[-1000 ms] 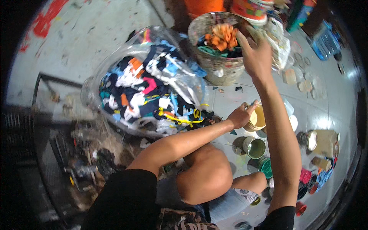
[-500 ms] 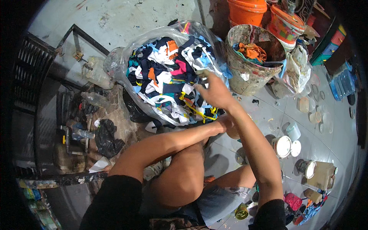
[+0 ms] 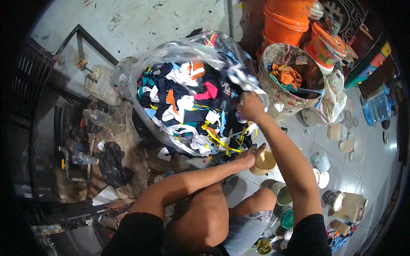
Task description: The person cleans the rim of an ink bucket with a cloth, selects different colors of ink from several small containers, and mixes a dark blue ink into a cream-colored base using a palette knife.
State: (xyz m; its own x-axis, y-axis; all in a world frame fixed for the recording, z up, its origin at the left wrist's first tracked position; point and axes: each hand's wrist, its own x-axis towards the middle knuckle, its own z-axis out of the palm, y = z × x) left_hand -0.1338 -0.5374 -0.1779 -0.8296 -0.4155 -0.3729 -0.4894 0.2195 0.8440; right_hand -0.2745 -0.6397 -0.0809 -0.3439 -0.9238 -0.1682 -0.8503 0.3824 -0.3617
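My left hand is closed on the side of a small tub whose inside is coated in cream-yellow; its thumb lies at the rim. Further away, my right hand is closed on a bunch of white and dark fabric scraps, which is smeared by motion. The bunch is at the right side of a large clear plastic bag. White, navy, orange, pink, teal and yellow scraps fill this bag. Yellow strips hang near its front right edge, close to my left hand.
A paint-stained bucket with orange cloth stands right of the bag, orange buckets behind it. Several paint pots, including a green one, stand on the tiled floor at right. A black metal frame and a black plastic bag are at left.
My right hand has closed on fabric scraps and pulled them to the right. My left hand has shifted nearer with the tub, which now shows more clearly. The whole view has shifted slightly.
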